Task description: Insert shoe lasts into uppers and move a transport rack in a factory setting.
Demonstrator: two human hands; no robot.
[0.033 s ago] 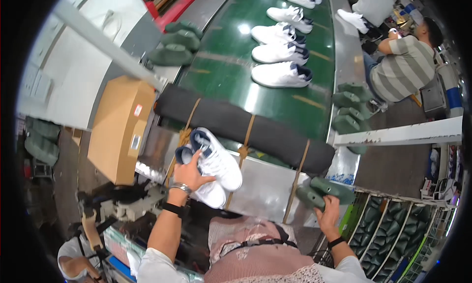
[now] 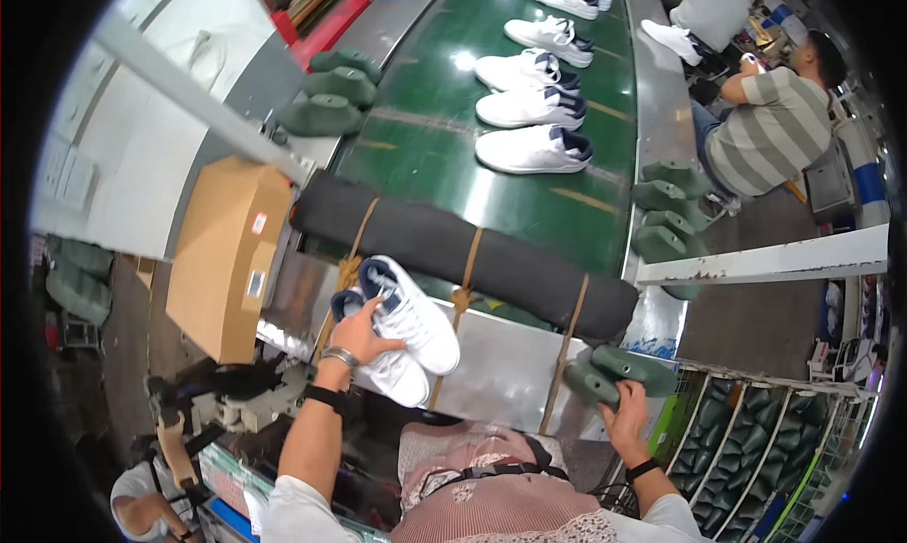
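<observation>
A pair of white sneakers (image 2: 422, 328) with navy linings lies side by side over the metal plate in front of me, toes pointing toward me. My left hand (image 2: 357, 339) grips the pair, its thumb stretched over the nearer shoe (image 2: 401, 381) and its other fingers reaching between the two; the fingertips are partly hidden. At the plate's right end, two dark green shoe lasts (image 2: 635, 371) rest close together. My right hand (image 2: 624, 415) holds the nearer last (image 2: 590, 382) by its near end, fingers curled over it.
Beyond a black padded roller (image 2: 453, 250) tied with cords runs a green conveyor (image 2: 425, 161) bearing several white sneakers (image 2: 532, 150). More green lasts (image 2: 321, 115) line both sides. A cardboard box (image 2: 222, 260) stands left, a white bar (image 2: 765, 266) right. A co-worker (image 2: 770, 127) sits at the far right.
The whole view has shifted slightly, so the scene sits a little farther left. Both hands keep the same holds on the sneakers and the last.
</observation>
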